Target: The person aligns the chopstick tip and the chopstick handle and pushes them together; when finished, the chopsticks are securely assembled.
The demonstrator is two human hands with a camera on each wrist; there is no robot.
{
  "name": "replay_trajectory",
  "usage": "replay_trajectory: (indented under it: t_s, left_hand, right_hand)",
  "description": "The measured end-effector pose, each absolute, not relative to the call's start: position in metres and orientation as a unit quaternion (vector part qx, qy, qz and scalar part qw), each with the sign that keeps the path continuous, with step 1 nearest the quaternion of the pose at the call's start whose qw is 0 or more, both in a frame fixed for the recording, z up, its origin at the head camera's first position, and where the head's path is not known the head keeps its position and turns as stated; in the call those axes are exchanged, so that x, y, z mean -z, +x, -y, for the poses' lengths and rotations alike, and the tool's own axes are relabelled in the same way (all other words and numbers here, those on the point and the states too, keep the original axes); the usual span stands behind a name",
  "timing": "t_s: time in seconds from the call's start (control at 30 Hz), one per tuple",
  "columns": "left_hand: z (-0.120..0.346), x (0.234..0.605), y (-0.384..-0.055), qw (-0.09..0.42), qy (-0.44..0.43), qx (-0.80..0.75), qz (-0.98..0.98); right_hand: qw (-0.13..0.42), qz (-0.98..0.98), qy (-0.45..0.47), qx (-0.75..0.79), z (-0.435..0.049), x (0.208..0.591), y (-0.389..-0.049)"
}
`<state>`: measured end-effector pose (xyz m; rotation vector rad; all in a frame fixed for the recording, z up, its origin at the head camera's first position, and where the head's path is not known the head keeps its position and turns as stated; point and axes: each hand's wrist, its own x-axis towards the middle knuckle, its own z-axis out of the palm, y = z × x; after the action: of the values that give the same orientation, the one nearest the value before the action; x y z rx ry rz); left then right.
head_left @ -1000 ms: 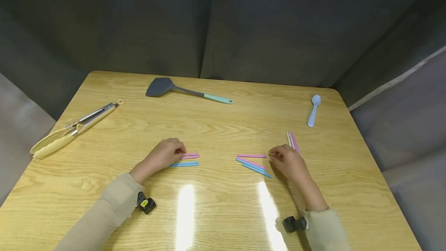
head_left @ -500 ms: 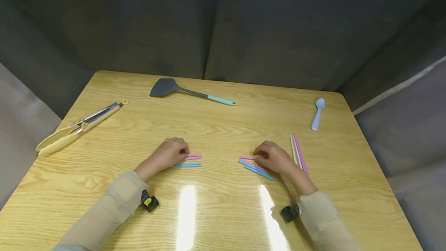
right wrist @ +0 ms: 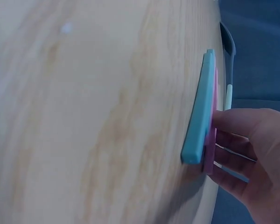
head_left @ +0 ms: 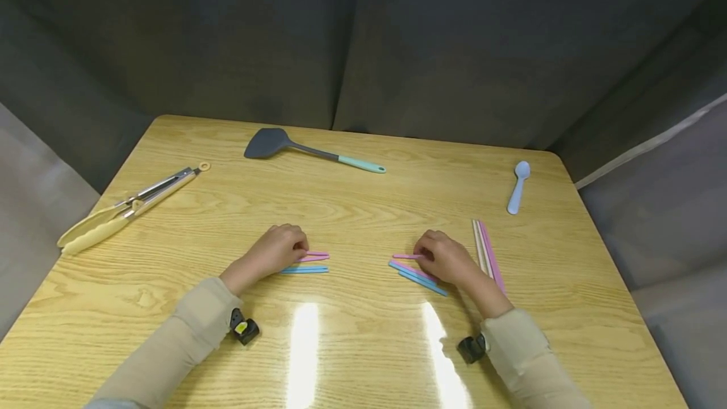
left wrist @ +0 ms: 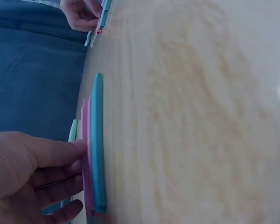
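Observation:
My left hand [head_left: 274, 248] pinches the pair of pink sticks [head_left: 316, 257] on the table. A pair of blue sticks [head_left: 307, 269] lies close beside them, nearer to me. In the left wrist view, the thumb [left wrist: 63, 151] presses the pink sticks' side, with the other fingers behind. Opposite, my right hand [head_left: 445, 259] pinches a thin pink stick [head_left: 404, 256], its far part hidden by the fingers. A second pink stick [head_left: 404, 266] and two blue sticks [head_left: 419, 279] lie slanted below it. The right wrist view has the thumb on a pink stick [right wrist: 209, 151] behind the blue ones.
White and pink sticks [head_left: 490, 253] lie right of my right hand, partly behind the forearm. A light blue spoon [head_left: 517, 188] is farther back. Yellow-tipped tongs [head_left: 133, 207] lie at left. A spatula [head_left: 312, 149] lies along the back of the wooden table [head_left: 363, 207].
My right hand has moved left from beside the white and pink sticks onto the upper pink stick and settled there. My left hand keeps its place on the pink sticks. The view has shifted slightly.

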<state>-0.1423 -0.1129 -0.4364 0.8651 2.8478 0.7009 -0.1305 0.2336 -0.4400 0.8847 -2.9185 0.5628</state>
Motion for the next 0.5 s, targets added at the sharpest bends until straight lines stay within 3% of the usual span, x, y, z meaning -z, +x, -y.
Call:
replay_trajectory:
  t_s: [0.13, 0.33, 0.5]
  left_hand:
    - [0.114, 0.432, -0.144, 0.072, 0.265, -0.26, -0.926]
    - [0.114, 0.412, -0.149, 0.086, 0.236, -0.299, -0.92]
    - [0.112, 0.393, -0.149, 0.069, 0.22, -0.336, -0.913]
  right_hand:
    - [0.009, 0.943, 0.27, -0.196, -0.237, 0.436, -0.131]
    - [-0.061, 0.95, 0.199, -0.233, -0.239, 0.414, -0.132]
    - [-0.026, 0.941, 0.202, -0.269, -0.239, 0.396, -0.134]
